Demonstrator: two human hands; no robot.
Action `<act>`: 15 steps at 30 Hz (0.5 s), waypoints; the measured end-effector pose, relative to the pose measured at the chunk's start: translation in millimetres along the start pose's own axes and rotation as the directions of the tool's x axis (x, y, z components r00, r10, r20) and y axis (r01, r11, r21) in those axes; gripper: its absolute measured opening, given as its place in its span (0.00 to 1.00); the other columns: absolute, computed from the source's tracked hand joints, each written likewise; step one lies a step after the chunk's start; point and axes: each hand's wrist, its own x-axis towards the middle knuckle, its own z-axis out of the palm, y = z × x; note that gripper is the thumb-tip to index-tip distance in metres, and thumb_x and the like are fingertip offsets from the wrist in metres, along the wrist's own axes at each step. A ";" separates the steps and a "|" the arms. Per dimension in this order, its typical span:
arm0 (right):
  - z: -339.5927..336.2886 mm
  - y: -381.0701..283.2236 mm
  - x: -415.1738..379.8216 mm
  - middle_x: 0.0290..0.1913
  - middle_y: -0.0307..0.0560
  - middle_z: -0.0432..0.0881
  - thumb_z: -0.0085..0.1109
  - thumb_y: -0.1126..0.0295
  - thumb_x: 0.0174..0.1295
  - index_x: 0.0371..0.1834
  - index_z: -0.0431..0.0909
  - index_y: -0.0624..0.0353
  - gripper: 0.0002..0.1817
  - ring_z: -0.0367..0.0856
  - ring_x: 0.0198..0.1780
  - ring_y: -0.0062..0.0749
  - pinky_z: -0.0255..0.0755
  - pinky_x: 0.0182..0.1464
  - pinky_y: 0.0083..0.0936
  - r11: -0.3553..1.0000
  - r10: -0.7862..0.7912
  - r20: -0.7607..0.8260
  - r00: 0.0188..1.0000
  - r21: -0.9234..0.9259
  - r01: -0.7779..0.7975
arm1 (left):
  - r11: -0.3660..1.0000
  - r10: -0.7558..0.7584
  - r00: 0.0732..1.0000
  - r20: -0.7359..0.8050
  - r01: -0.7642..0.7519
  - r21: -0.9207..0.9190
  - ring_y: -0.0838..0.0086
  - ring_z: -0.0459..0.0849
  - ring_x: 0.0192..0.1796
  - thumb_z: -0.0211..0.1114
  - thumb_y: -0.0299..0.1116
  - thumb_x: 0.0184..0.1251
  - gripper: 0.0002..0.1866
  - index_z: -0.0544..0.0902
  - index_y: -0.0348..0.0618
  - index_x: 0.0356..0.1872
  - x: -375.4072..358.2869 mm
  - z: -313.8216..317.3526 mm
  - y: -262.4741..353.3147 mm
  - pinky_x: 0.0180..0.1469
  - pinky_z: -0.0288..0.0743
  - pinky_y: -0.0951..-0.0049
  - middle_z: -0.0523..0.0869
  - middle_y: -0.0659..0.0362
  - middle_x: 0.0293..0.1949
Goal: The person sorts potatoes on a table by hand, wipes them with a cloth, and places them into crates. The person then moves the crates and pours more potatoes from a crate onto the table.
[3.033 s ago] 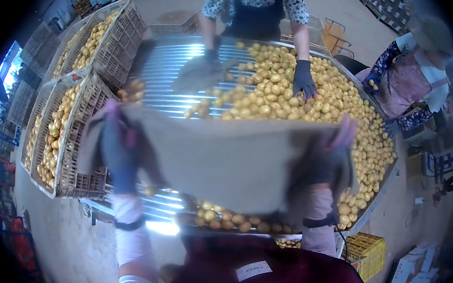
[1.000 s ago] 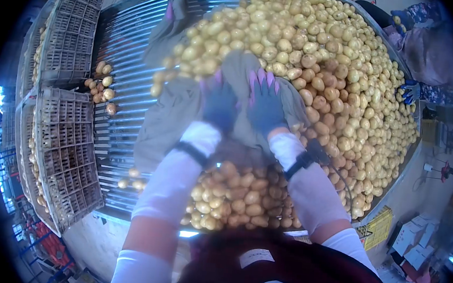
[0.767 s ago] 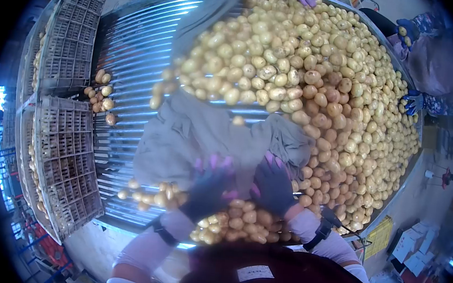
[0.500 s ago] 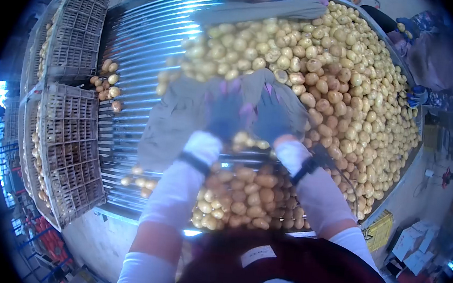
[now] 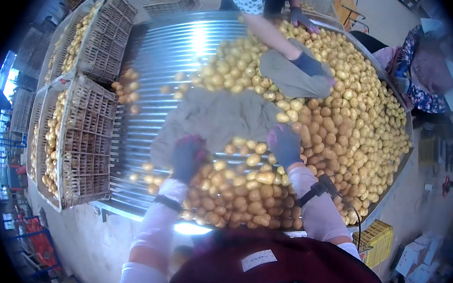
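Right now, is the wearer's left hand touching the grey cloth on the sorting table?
Touching. The head view shows the gloved left hand resting on the near edge of the grey cloth, with no gap visible between them.

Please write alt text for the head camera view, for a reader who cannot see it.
Two gloved hands, left hand and right hand, rest on a grey cloth among yellow potatoes on a ribbed metal table. Crates stand left; another person's gloved hand works opposite.
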 end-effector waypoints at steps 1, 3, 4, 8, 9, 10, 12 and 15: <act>0.0 -0.8 8.5 0.46 0.48 0.81 0.58 0.62 0.64 0.45 0.81 0.54 0.11 0.79 0.48 0.47 0.73 0.51 0.43 0.998 0.066 0.109 0.992 0.012 -0.067 | 0.966 -0.163 0.986 -0.025 0.155 -0.206 0.60 0.80 0.61 0.68 0.47 0.68 0.23 0.81 0.47 0.58 4.3 -8.7 2.5 0.62 0.72 0.56 0.84 0.54 0.59; -4.8 12.0 6.4 0.42 0.50 0.81 0.57 0.64 0.66 0.42 0.80 0.55 0.08 0.78 0.43 0.47 0.72 0.47 0.42 0.999 0.015 -0.222 0.975 0.046 -0.005 | 0.707 -0.458 0.888 0.036 0.388 -0.591 0.66 0.85 0.51 0.67 0.44 0.70 0.18 0.82 0.45 0.54 9.4 -22.8 7.6 0.53 0.77 0.63 0.87 0.54 0.50; -4.9 25.7 -1.4 0.39 0.51 0.81 0.56 0.65 0.67 0.40 0.79 0.55 0.07 0.78 0.40 0.48 0.71 0.44 0.41 0.998 -0.004 -0.370 0.929 0.057 0.027 | 0.671 -0.470 0.882 -0.021 0.342 -0.658 0.69 0.84 0.47 0.66 0.43 0.71 0.18 0.81 0.44 0.56 10.7 -43.7 10.0 0.49 0.78 0.65 0.86 0.57 0.46; -71.7 48.7 -20.5 0.34 0.47 0.82 0.53 0.64 0.70 0.43 0.79 0.56 0.09 0.81 0.37 0.43 0.74 0.39 0.39 0.705 0.461 -0.248 0.852 0.686 -0.182 | 0.090 -0.622 0.782 0.044 0.128 -0.988 0.83 0.77 0.34 0.66 0.39 0.74 0.13 0.80 0.41 0.50 -3.5 -105.2 6.8 0.40 0.73 0.79 0.81 0.66 0.35; -96.0 39.3 -24.6 0.33 0.46 0.82 0.54 0.63 0.71 0.44 0.80 0.56 0.09 0.82 0.36 0.43 0.75 0.37 0.39 0.549 0.521 -0.145 0.841 0.811 -0.200 | 0.132 -0.567 0.824 0.005 0.097 -0.986 0.87 0.72 0.30 0.64 0.37 0.74 0.11 0.80 0.44 0.50 -5.4 -116.9 9.3 0.30 0.67 0.83 0.78 0.72 0.33; -90.8 34.8 -29.4 0.32 0.47 0.83 0.54 0.63 0.70 0.43 0.80 0.56 0.10 0.82 0.36 0.43 0.76 0.38 0.39 0.639 0.464 -0.171 0.869 0.744 -0.195 | 0.070 -0.558 0.828 0.055 0.114 -0.991 0.87 0.72 0.31 0.65 0.38 0.74 0.11 0.80 0.45 0.50 -12.1 -110.6 4.9 0.30 0.67 0.83 0.78 0.72 0.33; -73.4 17.6 -39.2 0.32 0.49 0.84 0.56 0.64 0.69 0.43 0.81 0.58 0.10 0.83 0.35 0.44 0.76 0.38 0.38 0.794 0.343 -0.205 0.917 0.584 -0.167 | -0.054 -0.527 0.836 0.151 0.145 -0.988 0.87 0.73 0.32 0.65 0.40 0.75 0.12 0.80 0.45 0.50 -28.8 -91.3 -2.7 0.31 0.67 0.83 0.78 0.72 0.34; -64.9 -50.0 -42.4 0.38 0.45 0.87 0.58 0.65 0.65 0.45 0.83 0.54 0.10 0.85 0.40 0.44 0.77 0.41 0.40 0.857 -0.178 -0.013 0.984 0.489 0.161 | 0.021 -0.562 0.812 0.159 0.206 -0.978 0.84 0.77 0.38 0.66 0.39 0.74 0.12 0.80 0.45 0.51 -31.1 -98.8 29.9 0.40 0.73 0.80 0.80 0.69 0.39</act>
